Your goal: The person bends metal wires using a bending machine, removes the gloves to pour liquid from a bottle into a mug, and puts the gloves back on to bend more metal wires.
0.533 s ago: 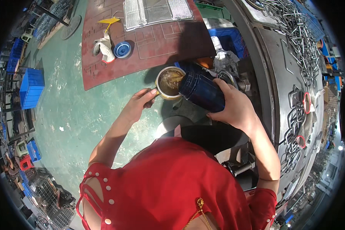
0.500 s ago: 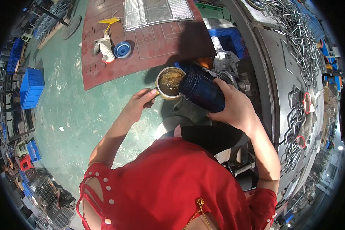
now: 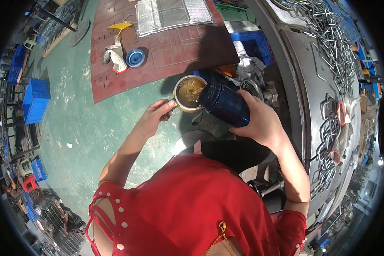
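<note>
Little has shifted since the earlier frame: the dark blue bottle (image 3: 224, 104), just above frame centre, is still tilted by the right hand (image 3: 260, 121), whose grip is clenched around it, its mouth touching the metal cup (image 3: 189, 93) of brownish liquid. The cup's handle is pinched by the left hand (image 3: 152, 118).

Green floor (image 3: 85, 123), red mat (image 3: 166, 47), blue crates (image 3: 36, 100)

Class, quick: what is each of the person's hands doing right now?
Left hand: closed on the handle of the metal cup.
Right hand: closed around the tilted dark blue bottle, its mouth at the cup.
</note>
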`<action>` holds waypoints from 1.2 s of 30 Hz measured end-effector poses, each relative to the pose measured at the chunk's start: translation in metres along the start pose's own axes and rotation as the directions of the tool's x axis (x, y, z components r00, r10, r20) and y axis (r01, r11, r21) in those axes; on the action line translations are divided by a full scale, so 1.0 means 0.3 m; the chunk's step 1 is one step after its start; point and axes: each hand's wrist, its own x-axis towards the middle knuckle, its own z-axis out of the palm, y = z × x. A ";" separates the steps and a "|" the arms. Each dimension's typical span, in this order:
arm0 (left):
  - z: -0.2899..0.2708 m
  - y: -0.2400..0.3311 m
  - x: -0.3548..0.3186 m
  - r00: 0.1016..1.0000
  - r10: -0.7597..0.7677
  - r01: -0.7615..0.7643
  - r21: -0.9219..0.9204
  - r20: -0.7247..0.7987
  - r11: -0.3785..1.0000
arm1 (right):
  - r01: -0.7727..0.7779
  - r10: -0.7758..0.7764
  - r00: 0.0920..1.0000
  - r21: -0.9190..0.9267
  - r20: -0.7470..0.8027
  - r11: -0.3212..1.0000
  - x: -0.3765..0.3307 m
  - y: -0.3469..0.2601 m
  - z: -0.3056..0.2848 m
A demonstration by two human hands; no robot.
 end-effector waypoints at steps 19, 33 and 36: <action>-0.013 0.090 0.044 0.998 0.057 -0.058 -0.041 -0.028 0.997 | 0.423 -0.096 0.896 0.766 -0.434 0.484 0.098 0.067 0.245; -0.207 0.084 -0.012 0.993 0.023 -0.028 -0.040 -0.113 0.999 | 0.591 -0.005 0.659 0.513 -0.752 0.623 0.777 -0.070 0.214; -0.218 0.099 -0.016 0.996 0.041 -0.042 -0.004 -0.074 0.999 | 0.571 0.007 0.647 0.490 -0.763 0.659 0.867 -0.044 0.239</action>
